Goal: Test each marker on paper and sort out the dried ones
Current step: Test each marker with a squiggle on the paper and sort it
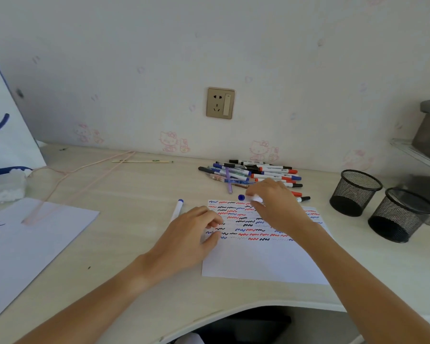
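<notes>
A white test sheet [263, 256] lies on the desk, its upper half covered with red, blue and black squiggles. My right hand [274, 206] hovers over the sheet's top edge and grips a white marker with a blue cap [241, 197]. My left hand [191, 234] rests on the sheet's left edge, fingers loosely curled and holding nothing. Another white marker with a blue cap [177, 209] lies on the desk just left of the sheet. A pile of markers [253, 173] with red, blue and black caps sits behind the sheet near the wall.
Two black mesh pen cups [355, 192] [397, 214] stand at the right. A second sheet of paper [30, 247] with a few squiggles lies at the left, a pink cord [67, 180] running over it. A white bag [3, 120] stands at the far left.
</notes>
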